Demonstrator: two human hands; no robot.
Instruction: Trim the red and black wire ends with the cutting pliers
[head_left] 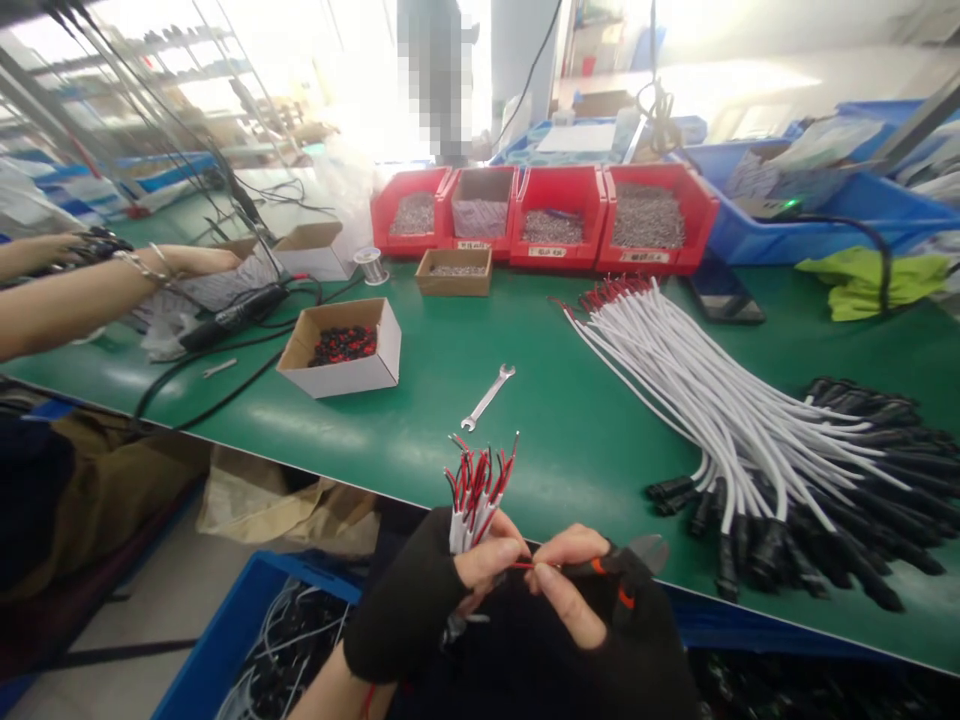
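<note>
My left hand [442, 595], in a black fingerless glove, is closed around a bundle of white cables [476, 495] whose red and black wire ends stick upward. My right hand [592, 600], also gloved, pinches a single red wire [534, 566] coming from that bundle and holds a small cutter [637, 560] with orange-black handles. Both hands are at the near edge of the green table [525, 400].
A big heap of white cables with black connectors [750, 430] lies right. A wrench [487, 397], a white box of red-black parts [341, 348], four red bins [555, 215], blue crates [817, 215] stand beyond. Another person's arms [90, 285] work at the left. A blue bin [255, 640] sits below.
</note>
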